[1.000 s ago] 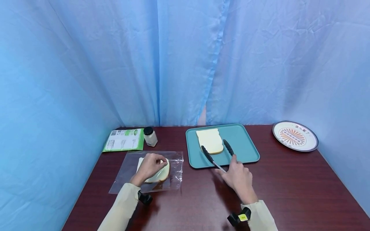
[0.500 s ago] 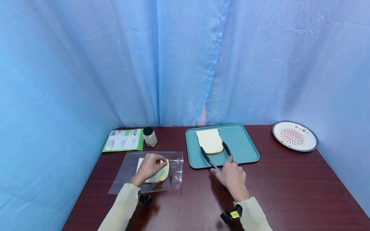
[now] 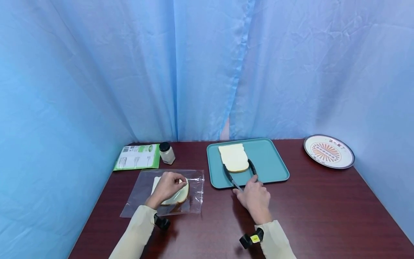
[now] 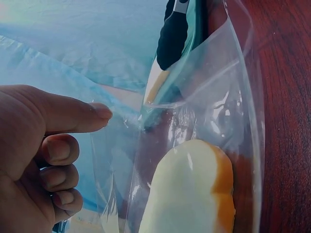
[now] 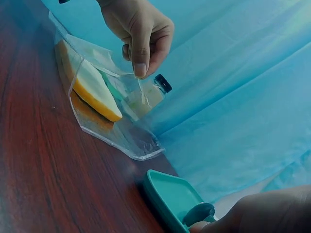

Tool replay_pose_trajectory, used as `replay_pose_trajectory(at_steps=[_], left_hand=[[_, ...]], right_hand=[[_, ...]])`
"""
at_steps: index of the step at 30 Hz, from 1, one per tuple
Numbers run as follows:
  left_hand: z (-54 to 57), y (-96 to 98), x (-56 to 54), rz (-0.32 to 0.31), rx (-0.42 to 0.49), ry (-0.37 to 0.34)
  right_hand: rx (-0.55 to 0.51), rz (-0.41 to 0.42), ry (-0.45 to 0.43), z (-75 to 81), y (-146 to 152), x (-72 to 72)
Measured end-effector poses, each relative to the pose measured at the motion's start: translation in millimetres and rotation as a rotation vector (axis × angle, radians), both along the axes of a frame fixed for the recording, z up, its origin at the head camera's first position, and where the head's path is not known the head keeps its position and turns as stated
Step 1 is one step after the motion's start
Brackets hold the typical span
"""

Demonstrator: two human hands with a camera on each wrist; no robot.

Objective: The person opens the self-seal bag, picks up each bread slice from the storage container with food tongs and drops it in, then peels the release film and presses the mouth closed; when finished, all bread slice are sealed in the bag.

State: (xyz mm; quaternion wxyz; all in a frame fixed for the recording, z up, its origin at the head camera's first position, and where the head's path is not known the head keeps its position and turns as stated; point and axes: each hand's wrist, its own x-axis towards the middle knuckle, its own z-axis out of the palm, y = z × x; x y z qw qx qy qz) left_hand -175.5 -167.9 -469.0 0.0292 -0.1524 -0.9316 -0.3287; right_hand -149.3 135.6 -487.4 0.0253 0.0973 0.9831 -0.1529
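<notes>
In the head view my left hand (image 3: 166, 187) is over a clear plastic bag (image 3: 134, 199) with a bread slice (image 3: 178, 198) inside. The right wrist view shows that hand's thumb and fingers pinching the bag's raised upper layer (image 5: 142, 90). My right hand (image 3: 255, 199) grips a pair of tongs (image 3: 227, 174) with black tips. Those tips stand on either side of the near end of another bread slice (image 3: 233, 157), which lies on a teal tray (image 3: 273, 163). Whether both tips touch the crust, I cannot tell.
A green and white packet (image 3: 137, 157) and a black-lidded jar (image 3: 167, 154) are at the back left. A patterned plate (image 3: 329, 151) sits at the far right. Blue curtains (image 3: 207, 72) surround the dark wooden table (image 3: 323, 216) at the back and sides.
My right hand has moved left, and the tongs' arms have come closer together, from around the slice's near corner to both its sides. The left hand has stayed in place.
</notes>
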Motion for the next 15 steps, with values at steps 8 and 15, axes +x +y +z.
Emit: replay_pose_trajectory(at_steps=[8, 15], left_hand=[[-0.1, -1.6, 0.4, 0.012, -0.002, -0.001], [-1.8, -1.8, -0.2, -0.011, 0.000, 0.011]], right_hand=[[0.034, 0.018, 0.039, -3.0, 0.4, 1.0], [0.045, 0.036, 0.041, -3.0, 3.8, 0.9]])
